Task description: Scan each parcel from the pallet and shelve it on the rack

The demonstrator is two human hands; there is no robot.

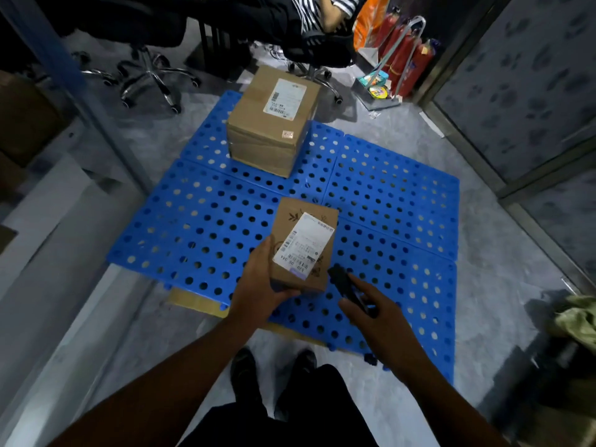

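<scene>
My left hand (258,285) grips a small brown cardboard parcel (317,237) by its near left corner and holds it above the blue perforated pallet (387,204). A white shipping label on the parcel faces up. My right hand (374,311) holds a black handheld scanner (343,280) whose head sits just right of the parcel's near corner. A larger brown box (274,121) with a white label stands on the far part of the pallet.
Office chairs (151,72) and a seated person in a striped top (322,11) are behind the pallet. Red fire extinguishers (403,56) stand at the back right. A grey metal rack upright (96,124) rises at the left. A green bag (577,321) lies at the right.
</scene>
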